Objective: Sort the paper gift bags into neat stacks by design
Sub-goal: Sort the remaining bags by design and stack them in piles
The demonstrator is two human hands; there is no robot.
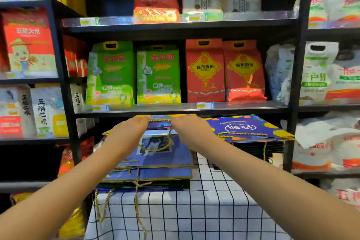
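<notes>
Both arms reach forward over the desk (194, 210), which wears a white cloth with a black grid. The left hand (130, 128) and right hand (187, 126) sit close together at the far edge of the near stack of bags (155, 158), right under the lip of the shelf (181, 108) above.

Fingers: hidden past the knuckles on both hands. They seem to curl over the far edge of the top bag (163, 152), but whether they pinch it or only press on it I cannot tell.

Task's things: blue bags with gold trim and a pale picture panel lie flat just below the fingers. Edges are stepped, not flush. Gold cord handles (136, 197) trail off the front toward the person. A second stack (251, 128), blue with fruit print and white lettering, sits to the right of the right hand, apart from it and squarer.

Judgement on the step: the top bag is being seated or squared on its pile.

- Draw the far edge back evenly with both hands so the bag does not skew.
- Line gold borders up with the bag beneath.
- Tuck loose cords in first; they look likely to snag or drag lower bags.
- Keep knuckles low to avoid the shelf lip.
</notes>
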